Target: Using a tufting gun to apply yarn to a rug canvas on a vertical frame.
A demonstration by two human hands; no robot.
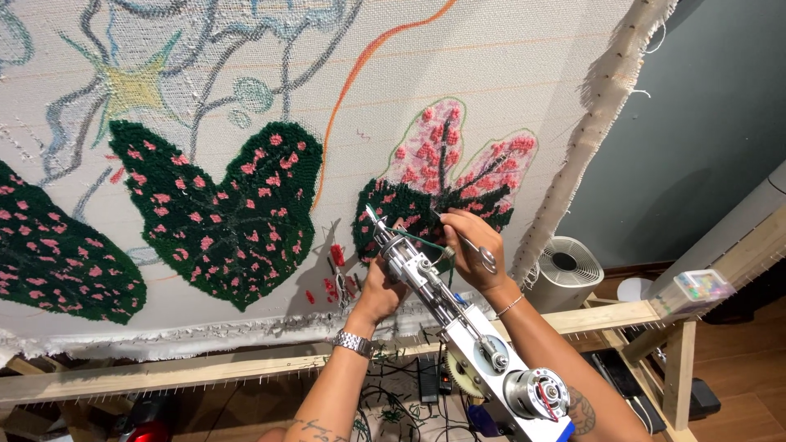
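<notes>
Bare arms with tattoos, a silver link watch (353, 343) on the left wrist, a thin bracelet (509, 306) on the right.

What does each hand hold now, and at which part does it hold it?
The left hand grips the tufting gun around its front barrel, near the needle. The right hand pinches a thin metal tool by its upper end, against the green yarn.

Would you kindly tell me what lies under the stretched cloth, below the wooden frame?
Under the cloth and frame, tangled cables and a black box show on the floor. The arms and tufting gun cover the rest.
</notes>
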